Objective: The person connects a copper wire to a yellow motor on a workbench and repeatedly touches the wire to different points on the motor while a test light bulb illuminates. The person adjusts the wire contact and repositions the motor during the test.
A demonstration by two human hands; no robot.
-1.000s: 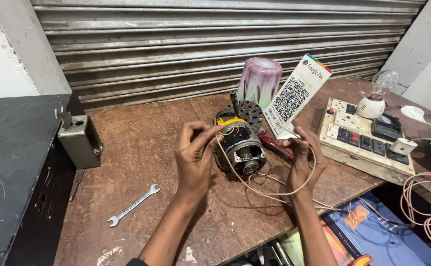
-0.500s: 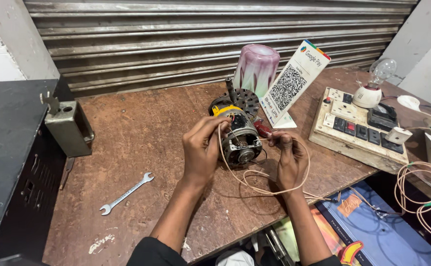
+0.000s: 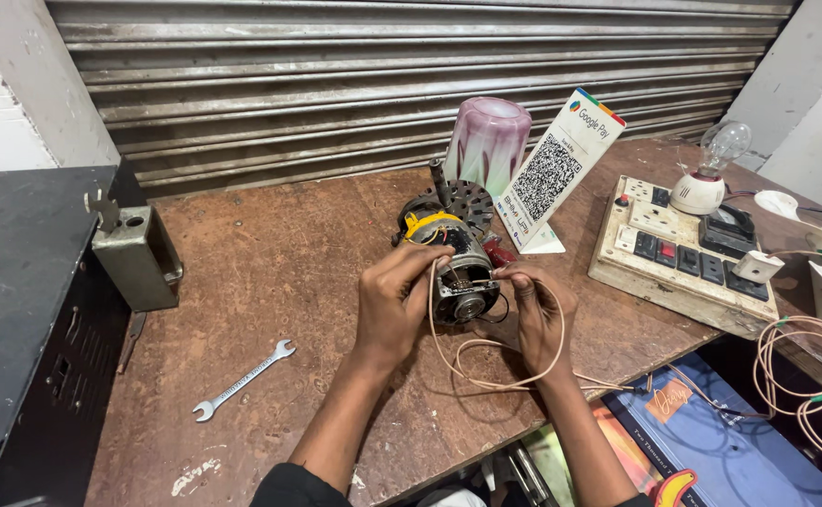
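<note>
A small electric motor [image 3: 460, 272] with yellow windings lies on the brown workbench [image 3: 279, 272]. My left hand [image 3: 394, 302] grips its left side, fingers curled over the top. My right hand [image 3: 535, 310] is at the motor's right side, pinching a thin tan wire [image 3: 486, 376] that loops down over the bench in front of the motor. A red-handled tool [image 3: 499, 253] is partly hidden behind the motor.
A spanner [image 3: 242, 379] lies front left. A grey metal block [image 3: 137, 255] stands at the left edge by a black cabinet [image 3: 16, 310]. Behind are a pink glass shade [image 3: 486, 141], a card stand [image 3: 553, 173], a switch board [image 3: 681, 255] with a bulb [image 3: 717, 156].
My view has shifted slightly. Both hands have closed in on the motor's front end, and the tan wire loop has tightened nearer the motor.
</note>
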